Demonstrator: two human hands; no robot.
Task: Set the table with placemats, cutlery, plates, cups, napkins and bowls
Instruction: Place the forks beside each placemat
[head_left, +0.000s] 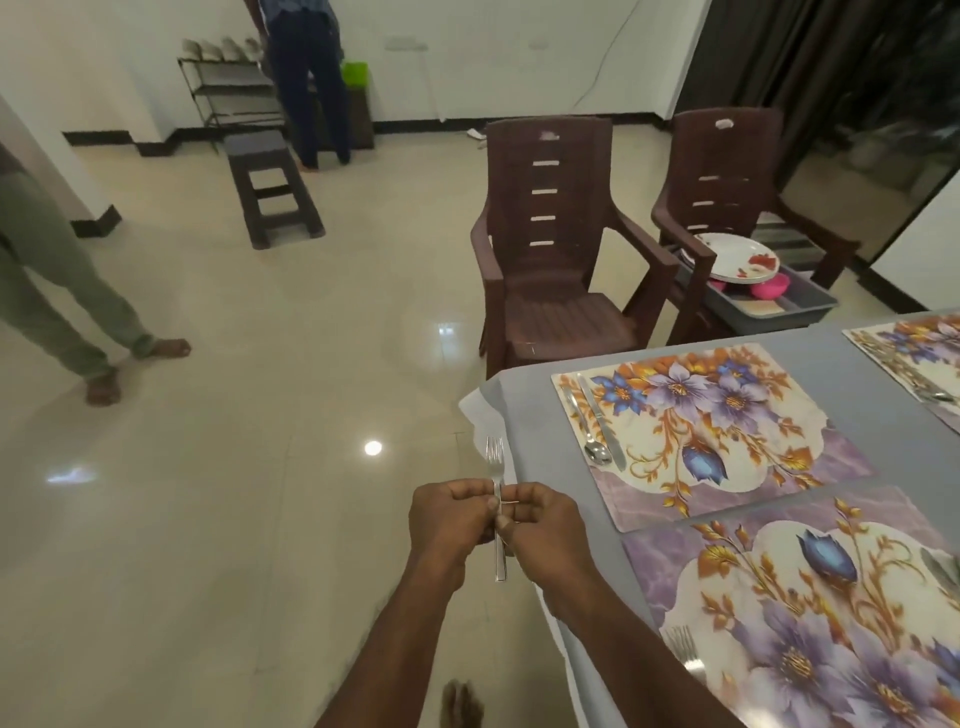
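Note:
My left hand (449, 525) and my right hand (545, 525) both pinch the handle of a steel fork (495, 460), held upright with tines up, just off the table's left corner. On the grey table (535, 415) lie floral placemats. The far placemat (717, 431) carries a spoon (587, 431) and a knife (602, 421) along its left edge. The near placemat (810, 623) has a fork (684, 647) at its left edge. A third placemat (919, 353) at the right edge holds cutlery.
Two brown plastic chairs (556, 249) stand beyond the table. On the right chair's seat, a grey tray (795, 312) holds plates (737, 257) and pink bowls (774, 286). Two persons stand on the tiled floor at left and back. A dark stool (270, 187) is behind.

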